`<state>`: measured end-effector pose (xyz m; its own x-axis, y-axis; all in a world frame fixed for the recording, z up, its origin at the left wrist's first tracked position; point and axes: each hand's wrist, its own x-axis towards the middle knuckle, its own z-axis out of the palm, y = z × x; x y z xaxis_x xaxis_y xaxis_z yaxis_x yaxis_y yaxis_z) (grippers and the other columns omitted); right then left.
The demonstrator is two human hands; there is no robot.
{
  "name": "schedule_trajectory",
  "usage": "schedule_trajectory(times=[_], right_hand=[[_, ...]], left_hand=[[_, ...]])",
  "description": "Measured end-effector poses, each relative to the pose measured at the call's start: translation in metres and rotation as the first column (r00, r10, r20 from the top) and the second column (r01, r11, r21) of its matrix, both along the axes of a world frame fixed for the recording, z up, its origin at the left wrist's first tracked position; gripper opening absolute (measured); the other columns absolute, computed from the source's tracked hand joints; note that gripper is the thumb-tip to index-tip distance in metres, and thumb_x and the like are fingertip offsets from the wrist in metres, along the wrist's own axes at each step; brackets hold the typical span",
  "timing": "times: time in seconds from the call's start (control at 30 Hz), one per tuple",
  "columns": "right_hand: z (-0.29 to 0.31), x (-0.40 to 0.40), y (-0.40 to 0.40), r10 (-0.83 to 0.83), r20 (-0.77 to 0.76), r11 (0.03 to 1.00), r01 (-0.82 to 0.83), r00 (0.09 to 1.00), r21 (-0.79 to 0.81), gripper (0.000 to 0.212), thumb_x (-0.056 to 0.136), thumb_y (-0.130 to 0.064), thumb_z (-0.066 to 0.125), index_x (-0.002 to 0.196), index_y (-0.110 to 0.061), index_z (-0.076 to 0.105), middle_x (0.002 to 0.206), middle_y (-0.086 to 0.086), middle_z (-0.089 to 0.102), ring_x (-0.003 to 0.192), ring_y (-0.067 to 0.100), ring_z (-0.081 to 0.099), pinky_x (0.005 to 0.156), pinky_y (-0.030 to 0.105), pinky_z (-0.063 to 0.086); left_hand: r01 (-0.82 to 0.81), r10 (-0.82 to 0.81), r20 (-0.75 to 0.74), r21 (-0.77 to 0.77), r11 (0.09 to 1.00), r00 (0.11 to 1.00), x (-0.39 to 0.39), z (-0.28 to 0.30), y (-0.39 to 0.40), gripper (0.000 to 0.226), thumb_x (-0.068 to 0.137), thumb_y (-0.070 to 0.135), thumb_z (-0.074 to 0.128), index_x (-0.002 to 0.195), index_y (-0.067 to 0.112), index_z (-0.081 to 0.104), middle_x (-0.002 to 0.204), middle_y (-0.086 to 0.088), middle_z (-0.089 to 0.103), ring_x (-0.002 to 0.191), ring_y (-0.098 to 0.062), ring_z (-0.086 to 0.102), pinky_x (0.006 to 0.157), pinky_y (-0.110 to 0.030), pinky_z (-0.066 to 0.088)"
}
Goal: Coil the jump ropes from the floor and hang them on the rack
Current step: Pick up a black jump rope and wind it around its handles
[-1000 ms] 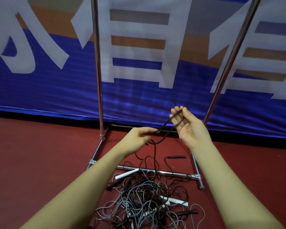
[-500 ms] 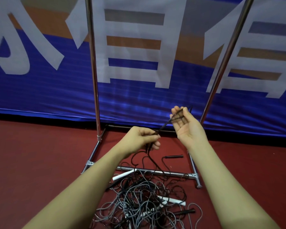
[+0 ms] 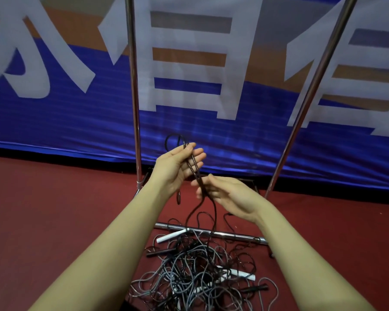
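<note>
Nearest the camera, in front of the rack's base bar [image 3: 222, 234], a tangled pile of jump ropes [image 3: 195, 274] is seen on the red floor [image 3: 54, 221], grey and black cords mixed together, with white handles [image 3: 171, 236] and black handles [image 3: 161, 253] lying among them. From that pile a black rope [image 3: 214, 217] is drawn upward, above the base bar, to the two hands. The right hand [image 3: 228, 195] is held palm-inward with fingers loosely extended, and the strand is touched or guided at its fingertips; whether it is actually pinched cannot be told. Slightly beyond, the left hand [image 3: 177, 167] is raised with fingers lightly curled, and a few gathered strands are held across its palm, a small loop [image 3: 174, 141] standing above the fingers. Behind the hands, the rack's two chrome uprights [image 3: 133, 86] rise from the base, and a blue banner [image 3: 76, 122] with large white characters is hung farther back.

Coiling of a first rope appears to be in hand, with only a few turns made. More slack is likely to be needed from the pile, laid as another loop into the left hand, and snagging on the neighbouring cords is to be guarded against.
</note>
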<state>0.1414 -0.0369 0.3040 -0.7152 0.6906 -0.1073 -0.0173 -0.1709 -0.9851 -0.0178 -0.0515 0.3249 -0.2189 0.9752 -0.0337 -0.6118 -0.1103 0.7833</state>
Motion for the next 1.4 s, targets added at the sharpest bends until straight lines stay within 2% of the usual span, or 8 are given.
schedule_trajectory(times=[0.27,0.43,0.63,0.77,0.9,1.0,1.2,1.4], right_hand=[[0.005,0.006,-0.001,0.117,-0.014,0.993,-0.116,0.993,0.022,0.01,0.085,-0.007,0.06,0.093,-0.003,0.058,0.072,0.006,0.068,0.072,0.021,0.07,0.074,0.028,0.056],[0.017,0.003,0.002,-0.173,-0.352,0.984,0.144,0.92,-0.107,0.01,0.083,-0.006,0.049,0.091,-0.005,0.056,0.07,0.006,0.069,0.07,0.017,0.07,0.072,0.028,0.058],[0.032,0.015,0.015,-0.512,-0.575,0.855,0.316,0.638,-0.411,0.022,0.098,-0.001,0.036,0.087,-0.007,0.054,0.072,0.007,0.071,0.075,0.018,0.072,0.074,0.031,0.059],[0.031,0.015,0.017,-0.561,-0.59,0.825,0.325,0.581,-0.463,0.022,0.099,-0.001,0.037,0.086,-0.007,0.053,0.074,0.007,0.071,0.078,0.019,0.072,0.076,0.032,0.059],[0.027,0.015,0.016,-0.531,-0.578,0.844,0.326,0.62,-0.426,0.021,0.099,-0.003,0.037,0.087,-0.009,0.053,0.075,0.007,0.071,0.081,0.02,0.072,0.078,0.032,0.059],[0.022,0.02,0.02,-0.524,-0.512,0.848,0.358,0.681,-0.391,0.021,0.1,-0.011,0.037,0.091,-0.011,0.056,0.082,0.005,0.073,0.083,0.017,0.072,0.078,0.03,0.058],[0.006,0.015,0.013,-0.304,-0.157,0.937,0.265,0.94,-0.226,0.035,0.1,-0.033,0.033,0.104,-0.013,0.061,0.095,0.002,0.072,0.089,0.011,0.068,0.088,0.028,0.049],[-0.001,-0.007,-0.003,-0.019,-0.05,0.998,0.016,0.999,-0.063,0.037,0.091,-0.035,0.041,0.114,-0.014,0.061,0.105,0.001,0.069,0.097,0.01,0.062,0.094,0.024,0.041]], left_hand=[[-0.122,0.124,0.097,-0.023,0.992,0.988,-0.003,-0.004,0.007,0.016,0.1,0.011,0.044,0.094,0.005,0.057,0.088,-0.012,0.067,0.066,-0.013,0.071,0.057,-0.024,0.057],[0.198,-0.209,-0.032,-0.203,0.959,0.978,0.005,-0.009,0.003,0.048,0.101,0.046,0.027,0.106,0.006,0.053,0.088,-0.01,0.07,0.074,-0.018,0.068,0.063,-0.029,0.056],[0.531,-0.598,-0.351,-0.276,0.801,0.721,0.022,-0.021,-0.007,0.04,0.101,0.032,0.026,0.11,0.012,0.06,0.09,0.002,0.074,0.098,-0.011,0.061,0.092,-0.026,0.039],[0.58,-0.594,-0.504,-0.206,0.788,0.627,0.03,-0.02,-0.012,0.021,0.099,0.01,0.04,0.104,0.011,0.061,0.085,0.002,0.072,0.087,-0.012,0.062,0.084,-0.019,0.045],[0.574,-0.562,-0.553,-0.176,0.8,0.614,0.028,-0.019,-0.014,0.014,0.095,0.001,0.048,0.095,0.004,0.062,0.069,0.001,0.065,0.067,-0.012,0.064,0.07,-0.021,0.053],[0.506,-0.498,-0.511,-0.135,0.852,0.701,0.026,-0.012,-0.014,0.015,0.094,0.003,0.049,0.088,0.006,0.062,0.065,0.002,0.064,0.06,-0.01,0.064,0.066,-0.021,0.055],[0.242,-0.238,-0.154,0.004,0.97,0.959,0.019,0.006,-0.007,0.018,0.096,0.004,0.044,0.091,0.004,0.061,0.066,-0.002,0.069,0.061,-0.011,0.069,0.064,-0.025,0.058],[0.053,-0.06,0.114,0.061,0.997,0.992,0.006,0.013,-0.004,0.016,0.097,0.002,0.045,0.091,0.001,0.059,0.07,-0.006,0.071,0.066,-0.014,0.071,0.065,-0.027,0.059]])
